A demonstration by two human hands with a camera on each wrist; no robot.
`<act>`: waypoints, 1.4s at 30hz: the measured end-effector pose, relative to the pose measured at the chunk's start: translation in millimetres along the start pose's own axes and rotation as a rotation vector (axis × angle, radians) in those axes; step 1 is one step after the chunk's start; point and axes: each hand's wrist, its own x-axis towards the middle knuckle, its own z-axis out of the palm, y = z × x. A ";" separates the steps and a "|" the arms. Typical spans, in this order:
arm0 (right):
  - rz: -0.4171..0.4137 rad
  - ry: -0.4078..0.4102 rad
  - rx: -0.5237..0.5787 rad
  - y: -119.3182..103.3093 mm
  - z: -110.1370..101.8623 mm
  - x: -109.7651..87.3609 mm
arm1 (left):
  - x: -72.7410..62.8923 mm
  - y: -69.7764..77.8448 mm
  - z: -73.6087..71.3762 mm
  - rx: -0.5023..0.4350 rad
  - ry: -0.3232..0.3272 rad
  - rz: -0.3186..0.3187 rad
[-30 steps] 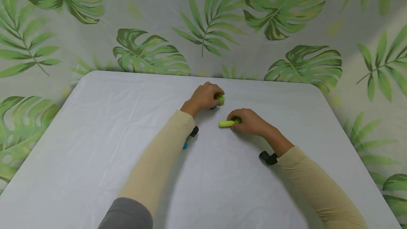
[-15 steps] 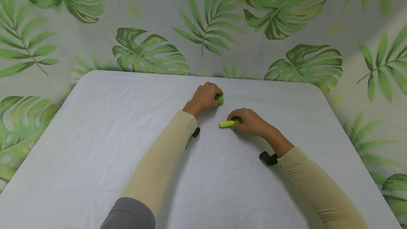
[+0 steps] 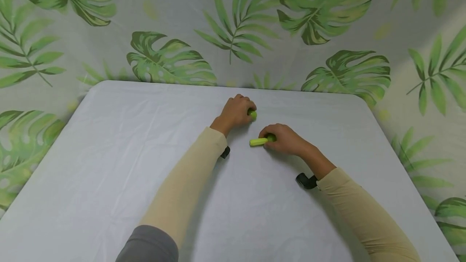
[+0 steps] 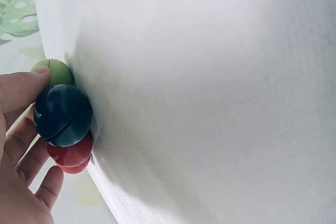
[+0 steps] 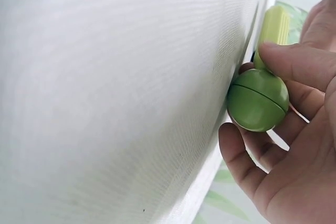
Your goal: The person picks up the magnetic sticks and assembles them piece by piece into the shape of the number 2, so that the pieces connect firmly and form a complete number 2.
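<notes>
In the head view my left hand [image 3: 236,111] is at the table's far middle, fingers curled over a cluster of balls. The left wrist view shows this cluster: a green ball [image 4: 59,72] with the thumb on it, a dark blue ball [image 4: 64,115] with a seam, and a red ball [image 4: 71,154] below. My right hand [image 3: 285,140], nearer and to the right, grips a green maraca-like shaker. Its round seamed head [image 5: 257,100] lies between thumb and fingers, close against the cloth. The ridged lighter green handle [image 3: 258,142] points left.
A white cloth covers the table [image 3: 127,153]. Behind it hangs a leaf-print curtain [image 3: 233,31]. Black wrist cameras stick out below each wrist, the right one [image 3: 306,180] near the cloth.
The left forearm has shifted slightly to the right, and a small blue thing beside it has gone out of sight. The right hand and its shaker have stayed put.
</notes>
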 end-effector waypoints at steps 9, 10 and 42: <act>0.000 -0.006 0.002 -0.1 0.2 0.5 | -0.8 -0.5 -1.9 0.017 -0.002 0.007; 0.002 -0.009 0.000 0.3 0.3 0.5 | -0.9 -0.3 -2.7 0.021 0.001 0.011; -0.002 -0.041 -0.022 1.5 0.5 3.6 | -70.5 -16.4 -52.1 -0.423 0.112 0.238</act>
